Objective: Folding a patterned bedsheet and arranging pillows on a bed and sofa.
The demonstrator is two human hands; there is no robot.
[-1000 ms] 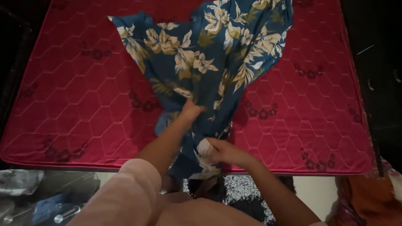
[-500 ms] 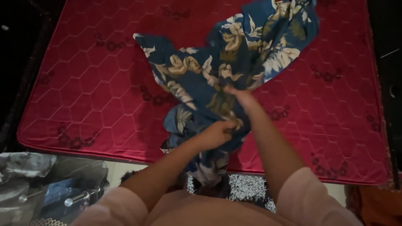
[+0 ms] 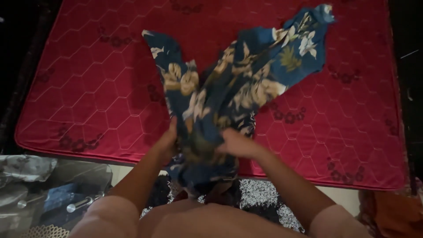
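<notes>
Nearest the camera, the person's torso and two pink sleeves point(image 3: 105, 216) fill the bottom edge of the view. Both forearms extend forward from the sleeves toward the cloth point(image 3: 229, 92), which serves as the reference for all positions below.

Left hand point(image 3: 166, 142): positioned at the cloth's near left edge. The grip is closed on the bunched fabric, with the fingers wrapped into the folds; the fingertips are hidden by the cloth.

Right hand point(image 3: 238, 143): positioned at the cloth's near right edge, level with the left hand. The grip is closed on the same bunched section, with the knuckles facing up.

Cloth: blue fabric with a cream and tan floral print. Its near end is gathered between the two hands and hangs down past the front edge of the bed point(image 3: 88, 97). Beyond the hands it splits into two arms in a V shape. The left arm runs up and away to a point; the right arm is wider and reaches farther, ending near the far side of the bed.

Bed: red mattress with a quilted hexagon pattern and dark flower motifs, lying under and around the cloth on all far sides.

Below the cloth's hanging end, a speckled black-and-white rug point(image 3: 260, 194) covers the floor. Well left of the cloth, near the floor, lie a crumpled grey item and a metal bar point(image 3: 75, 205). Well right of it, an orange fabric point(image 3: 392, 211) shows at the corner.
</notes>
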